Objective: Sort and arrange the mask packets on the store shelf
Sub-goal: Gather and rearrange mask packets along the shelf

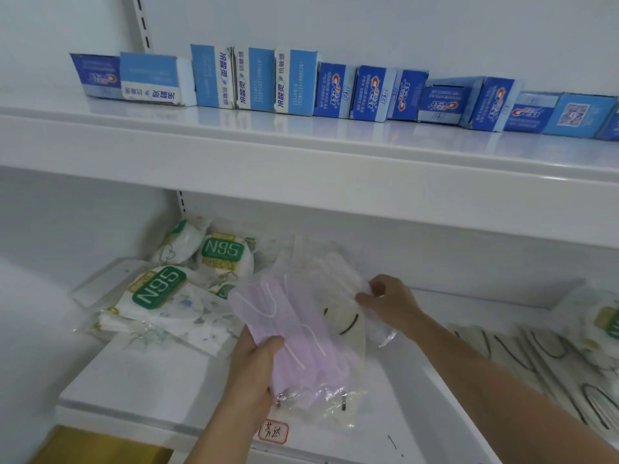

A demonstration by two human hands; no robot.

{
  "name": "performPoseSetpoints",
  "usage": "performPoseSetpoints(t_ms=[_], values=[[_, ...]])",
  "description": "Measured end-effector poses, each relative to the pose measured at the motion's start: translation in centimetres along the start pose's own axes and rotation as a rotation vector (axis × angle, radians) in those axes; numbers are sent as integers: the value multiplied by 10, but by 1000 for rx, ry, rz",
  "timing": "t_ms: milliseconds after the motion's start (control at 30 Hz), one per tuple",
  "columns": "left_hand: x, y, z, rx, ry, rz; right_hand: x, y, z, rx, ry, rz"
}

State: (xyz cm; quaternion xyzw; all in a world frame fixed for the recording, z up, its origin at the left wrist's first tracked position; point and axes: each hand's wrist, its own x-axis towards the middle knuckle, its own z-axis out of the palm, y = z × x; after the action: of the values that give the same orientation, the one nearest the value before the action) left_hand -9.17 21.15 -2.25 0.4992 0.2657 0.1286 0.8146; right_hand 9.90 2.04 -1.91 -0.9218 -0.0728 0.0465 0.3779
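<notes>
On the lower shelf point(140, 380) my left hand point(249, 366) grips a clear packet of pink masks point(294, 329) by its near left edge, thumb on top. Under it lies a clear packet of cream masks with a smile print point(348, 324). My right hand point(390, 304) pinches the far right edge of a clear packet in that stack. To the left, N95 mask packets point(160, 289) with green labels lie in a loose pile, with another N95 packet point(224, 251) behind them.
Blue and white toothpaste boxes point(301, 85) line the back of the upper shelf point(234, 155). At the right of the lower shelf lie packets with black loops point(552, 360), blurred, and another green-labelled packet point(608, 321). A red-framed label point(273, 432) sits on the shelf's front edge.
</notes>
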Motion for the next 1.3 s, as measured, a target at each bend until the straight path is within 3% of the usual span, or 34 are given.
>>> performPoseSetpoints(t_ms=[67, 133, 233, 333, 467, 633, 733, 800, 967, 1133, 1200, 1300], values=[[-1, -3, 9, 34, -17, -4, -6, 3, -13, 21, 66, 5], [-4, -7, 16, 72, -39, -26, -15, 6, -22, 47, 295, -50], [-6, -10, 19, 95, -55, -44, -33, 6, -25, -46, 621, -373], [-4, -9, 17, 40, -40, -66, -61, -4, -9, -56, 519, -598], [-6, -2, 21, -123, -124, -83, -104, -21, 19, 31, 218, -610], [-15, 6, 15, 86, -84, 69, -123, -54, 35, 348, -99, -402], [-16, 7, -3, -24, -47, 16, -120, -63, 35, 507, -219, -336], [-21, 11, -13, -36, -27, 0, -117, -67, 37, 551, -204, -325], [-36, 18, -22, -52, 5, 83, -118, -65, 55, 268, -58, -325], [-49, 22, -9, -102, -67, 48, -142, -58, 36, 582, -296, -57], [-56, 19, 5, -89, -138, 14, -155, -48, 23, 587, -208, -31], [-70, 7, 34, -180, -257, -130, -175, -24, 0, 593, 67, 63]])
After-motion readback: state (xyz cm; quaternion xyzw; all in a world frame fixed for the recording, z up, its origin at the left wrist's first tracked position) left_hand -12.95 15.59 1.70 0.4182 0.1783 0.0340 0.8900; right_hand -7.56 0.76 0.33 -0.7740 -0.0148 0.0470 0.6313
